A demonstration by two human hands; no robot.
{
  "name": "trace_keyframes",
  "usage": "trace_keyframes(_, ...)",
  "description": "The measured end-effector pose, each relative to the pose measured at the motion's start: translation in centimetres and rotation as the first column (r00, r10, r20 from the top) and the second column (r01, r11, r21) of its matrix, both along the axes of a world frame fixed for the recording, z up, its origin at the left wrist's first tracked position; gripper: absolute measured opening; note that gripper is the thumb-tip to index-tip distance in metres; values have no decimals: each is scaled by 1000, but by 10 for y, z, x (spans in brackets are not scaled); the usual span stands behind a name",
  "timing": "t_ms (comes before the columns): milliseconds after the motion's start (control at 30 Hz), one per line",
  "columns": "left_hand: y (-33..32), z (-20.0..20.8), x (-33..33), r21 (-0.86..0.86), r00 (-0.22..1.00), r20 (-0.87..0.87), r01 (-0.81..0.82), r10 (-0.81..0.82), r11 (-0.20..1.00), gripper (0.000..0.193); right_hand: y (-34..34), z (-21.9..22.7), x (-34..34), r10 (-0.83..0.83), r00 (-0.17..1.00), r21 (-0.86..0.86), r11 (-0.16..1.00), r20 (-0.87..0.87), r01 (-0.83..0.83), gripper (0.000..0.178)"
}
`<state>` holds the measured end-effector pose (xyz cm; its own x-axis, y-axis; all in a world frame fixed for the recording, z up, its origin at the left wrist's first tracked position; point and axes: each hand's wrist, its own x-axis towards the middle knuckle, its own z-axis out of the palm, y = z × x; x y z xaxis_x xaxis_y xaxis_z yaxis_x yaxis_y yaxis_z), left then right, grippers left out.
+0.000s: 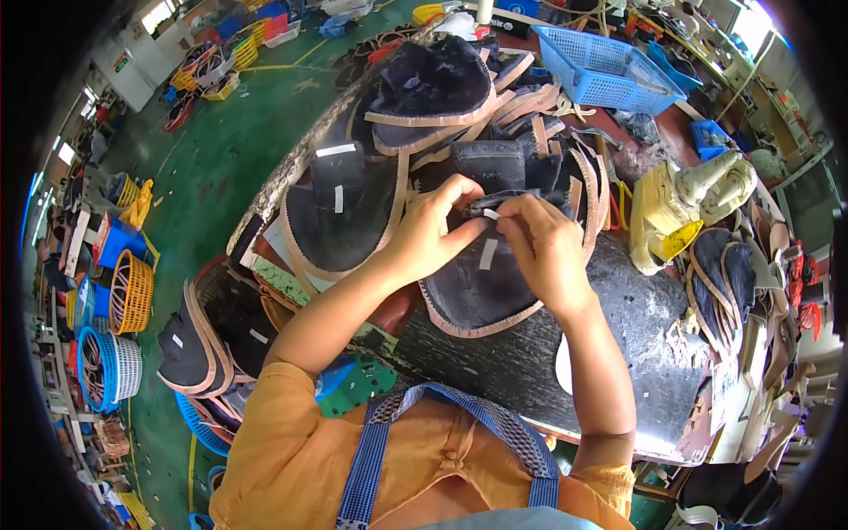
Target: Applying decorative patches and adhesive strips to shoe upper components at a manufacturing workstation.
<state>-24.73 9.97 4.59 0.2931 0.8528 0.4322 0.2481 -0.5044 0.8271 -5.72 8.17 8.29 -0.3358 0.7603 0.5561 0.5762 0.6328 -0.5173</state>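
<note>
From my remote seat, the head camera looks down on a person's two bare hands meeting mid-view. The left hand [431, 228] has its fingers grasping the gathered top edge of a black piece [481, 296] with tan trim along its rounded lower edge. The right hand [552, 252] grasps that same edge, thumb and fingers closed beside a small white strip [491, 214]. The black piece is over the dark worktop [645, 300], directly before the person, with a white label [488, 254] on its face. Just left of it I see a similar trimmed piece [309, 231]; beyond the hands, a pile of them [433, 84]. Farther right stand a cream container [649, 199] and, at the back, a blue basket [565, 66].
</note>
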Motion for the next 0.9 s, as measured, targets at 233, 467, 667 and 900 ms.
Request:
trace_keyframes(233, -7, 14, 5, 134, 991, -102, -67, 81, 989, 26, -2, 0, 0, -35, 999, -40, 999, -39, 33, 10)
trace_keyframes(467, -14, 14, -8, 168, 995, 13, -104, 104, 980, 13, -16, 15, 27, -344, 938, 125, 933, 34, 338, 36)
trace_keyframes(667, -29, 28, 1, 183, 987, 143, 50, -77, 982, 20, -10, 23, 22, -304, 952, 158, 943, 49, 293, 29)
trace_keyframes(900, -38, 23, -2, 604, 992, -112, 114, -58, 789, 35, 9, 28, 60, -287, 912, 155, 927, -291, 342, 11)
